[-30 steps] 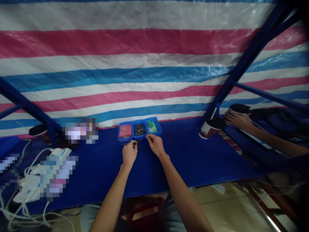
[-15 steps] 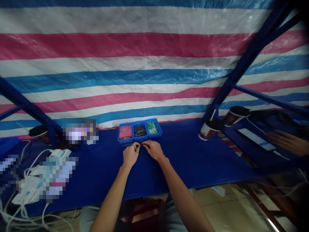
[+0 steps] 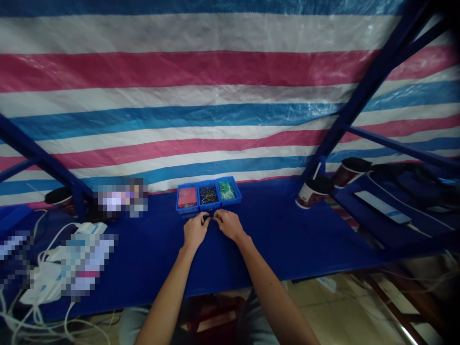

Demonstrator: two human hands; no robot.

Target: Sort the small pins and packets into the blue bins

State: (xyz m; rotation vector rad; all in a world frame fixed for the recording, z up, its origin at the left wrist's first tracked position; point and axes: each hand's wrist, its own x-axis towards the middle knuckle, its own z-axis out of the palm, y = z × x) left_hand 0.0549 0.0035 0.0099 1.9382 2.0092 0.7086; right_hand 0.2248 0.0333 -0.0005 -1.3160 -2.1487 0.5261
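My left hand (image 3: 195, 231) is closed in a pinch just in front of the blue bins. A small dark, thin piece shows at its fingertips, too small to name. Close on its right, my right hand (image 3: 229, 224) also pinches, and what lies between its fingers is too small to make out. A narrow gap separates the two sets of fingertips. Beyond them stand three joined blue bins: the left bin (image 3: 187, 209) holds flat pink pieces (image 3: 187, 196), the middle one thin dark metal pieces (image 3: 208, 195), the right one green and clear pieces (image 3: 226, 189).
A white power strip (image 3: 43, 285) with tangled cables lies at the left of the blue table (image 3: 287, 239). Lidded cups (image 3: 312, 192) and a phone (image 3: 383, 207) are at the right. Blue frame posts (image 3: 345, 117) rise at both sides before a striped sheet (image 3: 215, 69).
My fingertips have drawn slightly apart, the right hand shifting a little to the right. Another person's hand beside the phone at the right has gone out of view.
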